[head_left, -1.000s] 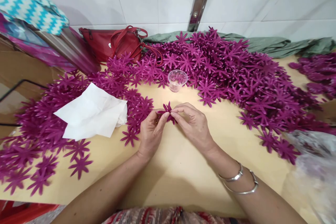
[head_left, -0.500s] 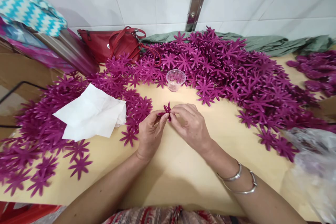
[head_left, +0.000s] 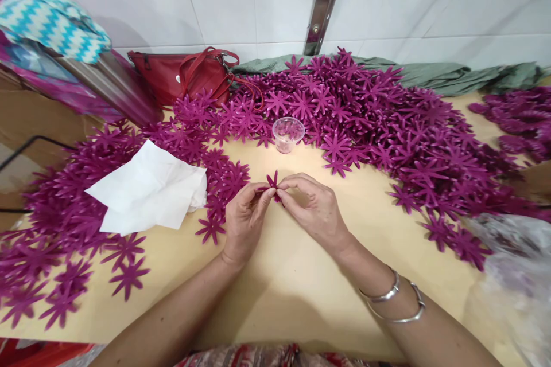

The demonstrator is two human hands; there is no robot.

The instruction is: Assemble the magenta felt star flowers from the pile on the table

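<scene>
left hand (head_left: 244,221) and right hand (head_left: 310,211) pinch one purple flower cutout (head_left: 271,183) between their fingertips above a tan table (head_left: 284,281); a small clear cup (head_left: 288,133) sits beyond

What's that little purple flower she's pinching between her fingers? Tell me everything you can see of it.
The purple flower is a small magenta cutout with narrow pointed petals, flat and matte like felt or foam. It is pinched above the table between the left hand and the right hand. Only a few petals poke up; the rest is hidden. It matches the heaps around.
</scene>
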